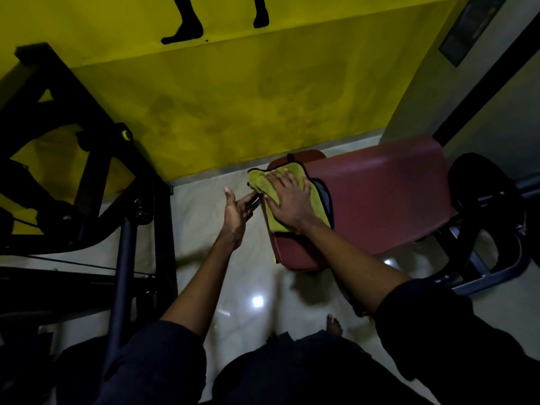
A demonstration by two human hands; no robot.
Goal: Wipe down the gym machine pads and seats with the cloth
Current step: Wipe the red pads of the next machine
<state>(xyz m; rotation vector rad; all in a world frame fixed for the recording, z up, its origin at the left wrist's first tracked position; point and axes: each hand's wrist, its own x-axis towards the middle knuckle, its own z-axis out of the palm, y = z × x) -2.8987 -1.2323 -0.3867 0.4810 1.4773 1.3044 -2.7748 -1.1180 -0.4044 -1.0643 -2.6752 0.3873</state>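
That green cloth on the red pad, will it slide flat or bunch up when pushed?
Probably floppy: the cloth drapes over the pad edge and is creased. It likely bunches unless pressed flat, as the right hand does. The glossy pad should let it slide.

A single wide-angle camera, worn on the person's head, looked forward and steeply down from above the near side of the maroon pad [380,200], close enough that the left hand [238,211] and right hand [289,200] met the pad's left end near mid-frame. The pad sat just right of centre, with the yellow wall [233,97] rising beyond it at the top, a black machine frame [165,229] well to its left, and pale floor [254,276] beneath it. The person's dark-sleeved arms entered from the bottom edge, on the pad's near side.
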